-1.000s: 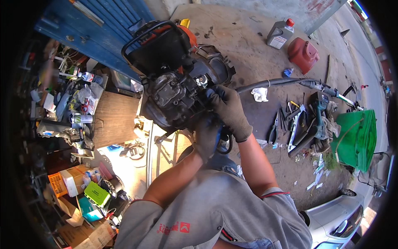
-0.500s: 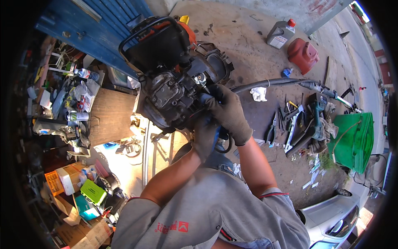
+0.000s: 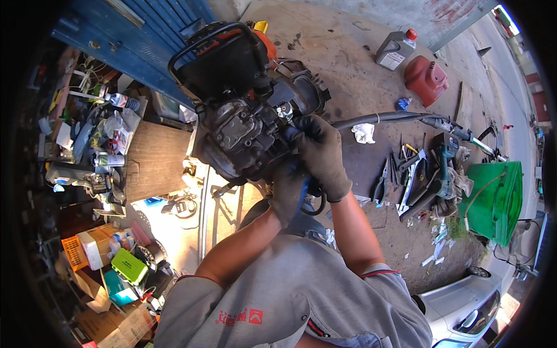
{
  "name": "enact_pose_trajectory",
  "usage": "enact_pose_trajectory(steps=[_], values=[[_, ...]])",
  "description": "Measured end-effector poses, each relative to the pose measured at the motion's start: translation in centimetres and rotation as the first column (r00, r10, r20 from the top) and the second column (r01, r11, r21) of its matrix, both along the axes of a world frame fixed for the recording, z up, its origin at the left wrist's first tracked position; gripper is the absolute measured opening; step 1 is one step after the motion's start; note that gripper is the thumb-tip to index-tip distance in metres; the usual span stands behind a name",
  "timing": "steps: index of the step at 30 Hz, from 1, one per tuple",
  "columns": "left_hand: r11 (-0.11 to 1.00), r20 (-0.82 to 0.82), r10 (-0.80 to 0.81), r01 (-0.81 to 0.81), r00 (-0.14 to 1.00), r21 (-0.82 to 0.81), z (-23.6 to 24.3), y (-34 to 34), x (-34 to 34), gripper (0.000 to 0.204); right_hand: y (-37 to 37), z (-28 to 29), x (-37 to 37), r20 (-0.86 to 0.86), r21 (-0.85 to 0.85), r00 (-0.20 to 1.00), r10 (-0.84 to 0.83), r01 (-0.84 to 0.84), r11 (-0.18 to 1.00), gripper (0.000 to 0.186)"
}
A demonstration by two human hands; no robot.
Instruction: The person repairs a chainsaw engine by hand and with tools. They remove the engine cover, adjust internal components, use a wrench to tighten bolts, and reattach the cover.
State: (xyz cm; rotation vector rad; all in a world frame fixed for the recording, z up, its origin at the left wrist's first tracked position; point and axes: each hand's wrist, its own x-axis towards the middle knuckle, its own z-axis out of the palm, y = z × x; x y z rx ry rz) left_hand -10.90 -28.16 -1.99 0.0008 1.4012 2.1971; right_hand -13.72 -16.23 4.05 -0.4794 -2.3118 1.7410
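A dark, greasy small engine [image 3: 243, 130] with a black frame [image 3: 223, 64] stands upright in front of me. Both my hands wear brown-grey work gloves and meet at its near right side. My right hand [image 3: 326, 158] has its fingers curled in against the engine, just below a small shiny metal fitting [image 3: 284, 111]; what they pinch is hidden. Lower and closer to me, my left hand [image 3: 287, 194] reaches under the engine's edge, its fingers out of sight behind the right hand and the engine. A black loop of hose or cable [image 3: 316, 209] hangs beside the hands.
A thick black flexible shaft [image 3: 394, 116] runs off to the right. Around it lie a grey bottle [image 3: 397, 51], a red fuel can [image 3: 426, 81], pliers [image 3: 380, 184], a cordless drill [image 3: 444, 153] and a green bucket [image 3: 493, 200]. Boxes and clutter fill the left; a blue door [image 3: 133, 52] stands behind.
The right hand has shifted slightly, its fingers curling closer against the engine's side. The left hand stays under the engine's edge. The view has tilted a little.
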Motion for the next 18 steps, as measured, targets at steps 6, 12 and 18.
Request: enact_pose_trajectory(steps=[6,12,18], values=[[1.0,-0.022,0.024,-0.024,0.999,-0.014,-0.6,0.2,0.0,0.013,0.8,0.4,0.0,-0.021,-0.057,0.992,0.121,-0.122,0.991,0.018],[1.0,0.053,-0.013,0.012,0.999,0.022,-0.4,-0.2,-0.1,0.014,0.9,-0.3,-0.3,0.071,-0.11,0.991,0.109,-0.101,0.989,0.023],[0.992,-0.108,-0.079,0.067,0.991,-0.109,0.4,-0.3,-0.5,0.019,0.9,-0.4,-0.4,-0.113,0.103,0.986,0.121,-0.11,0.989,0.019]])
